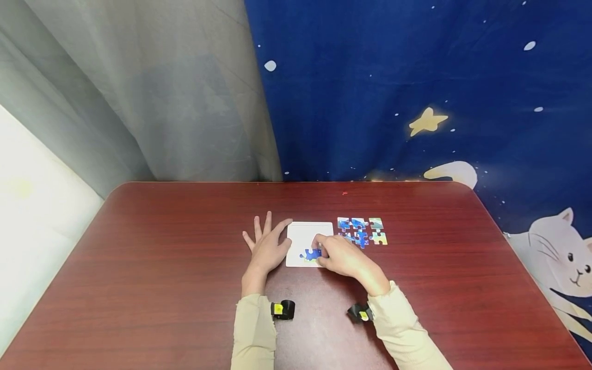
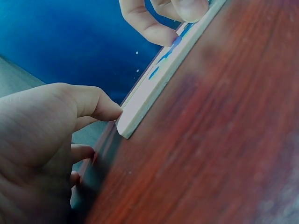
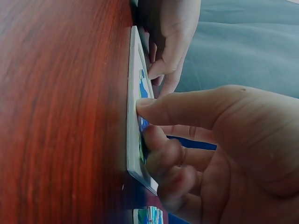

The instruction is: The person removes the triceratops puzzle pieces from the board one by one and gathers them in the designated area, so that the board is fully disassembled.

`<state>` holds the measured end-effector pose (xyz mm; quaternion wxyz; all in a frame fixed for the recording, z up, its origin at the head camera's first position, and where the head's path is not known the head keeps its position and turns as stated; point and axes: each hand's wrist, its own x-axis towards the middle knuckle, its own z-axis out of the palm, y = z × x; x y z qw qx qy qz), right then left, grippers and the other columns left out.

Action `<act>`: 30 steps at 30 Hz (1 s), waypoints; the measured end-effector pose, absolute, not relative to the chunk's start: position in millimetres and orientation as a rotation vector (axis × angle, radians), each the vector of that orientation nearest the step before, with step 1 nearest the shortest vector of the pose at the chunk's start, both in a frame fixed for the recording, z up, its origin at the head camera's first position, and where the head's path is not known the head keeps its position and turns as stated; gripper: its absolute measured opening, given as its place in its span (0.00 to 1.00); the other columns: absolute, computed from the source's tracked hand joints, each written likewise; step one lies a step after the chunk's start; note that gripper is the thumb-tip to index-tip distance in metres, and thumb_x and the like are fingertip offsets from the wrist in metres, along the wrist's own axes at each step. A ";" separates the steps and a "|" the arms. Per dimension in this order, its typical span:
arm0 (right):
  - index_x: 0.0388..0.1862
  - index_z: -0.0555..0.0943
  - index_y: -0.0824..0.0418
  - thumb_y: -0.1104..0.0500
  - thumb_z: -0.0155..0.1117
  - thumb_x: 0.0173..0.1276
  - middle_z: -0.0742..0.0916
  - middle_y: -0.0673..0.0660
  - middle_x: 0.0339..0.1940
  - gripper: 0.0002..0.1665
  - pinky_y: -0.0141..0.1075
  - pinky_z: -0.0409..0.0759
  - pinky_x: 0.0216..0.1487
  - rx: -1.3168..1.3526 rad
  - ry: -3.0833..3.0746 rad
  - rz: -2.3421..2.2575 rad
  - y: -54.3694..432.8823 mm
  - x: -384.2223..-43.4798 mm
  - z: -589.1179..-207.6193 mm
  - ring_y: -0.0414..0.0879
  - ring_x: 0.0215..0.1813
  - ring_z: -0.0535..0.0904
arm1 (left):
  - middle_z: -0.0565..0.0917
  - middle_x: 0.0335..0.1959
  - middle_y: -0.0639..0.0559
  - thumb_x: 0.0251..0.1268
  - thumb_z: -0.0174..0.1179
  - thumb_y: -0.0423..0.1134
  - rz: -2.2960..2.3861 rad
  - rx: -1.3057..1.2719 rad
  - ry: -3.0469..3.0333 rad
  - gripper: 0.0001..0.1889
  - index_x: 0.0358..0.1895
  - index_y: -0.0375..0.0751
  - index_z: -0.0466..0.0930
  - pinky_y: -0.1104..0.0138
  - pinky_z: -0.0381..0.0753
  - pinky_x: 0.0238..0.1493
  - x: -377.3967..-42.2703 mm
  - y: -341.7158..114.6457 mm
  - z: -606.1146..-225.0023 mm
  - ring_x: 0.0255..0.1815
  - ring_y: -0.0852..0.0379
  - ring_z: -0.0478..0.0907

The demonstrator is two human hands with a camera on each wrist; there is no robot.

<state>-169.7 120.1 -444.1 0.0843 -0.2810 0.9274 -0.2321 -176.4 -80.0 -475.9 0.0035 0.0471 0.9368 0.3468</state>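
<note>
A shallow white puzzle tray [image 1: 299,234] lies flat on the table between both hands. Blue and green jigsaw pieces [image 1: 312,254] sit joined in its lower part. My left hand [image 1: 267,253] touches the tray's left edge with thumb and index finger, the other fingers spread over the table. Over the tray's right part, my right hand [image 1: 344,255] pinches a puzzle piece [image 3: 144,125] between its thumb and curled fingers, down at the tray's surface. Those fingers cover most of that piece.
Several loose puzzle pieces [image 1: 361,238] lie in rows right of the tray, some partly behind the right hand. Black wrist straps [image 1: 288,310] stick out by the sleeves. A tiny red scrap [image 1: 345,193] lies near the table's [image 1: 185,267] far edge, with curtains [image 1: 347,103] behind.
</note>
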 end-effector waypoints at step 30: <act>0.33 0.75 0.60 0.71 0.68 0.52 0.81 0.51 0.27 0.13 0.34 0.76 0.35 -1.058 2.777 -0.806 119.4 -173.9 -444.6 0.44 0.31 0.77 | 0.47 0.74 0.41 0.57 0.50 0.41 1.079 0.139 2.936 0.27 0.63 0.57 0.70 0.37 0.19 0.58 -177.3 -79.9 -476.1 0.72 0.39 0.28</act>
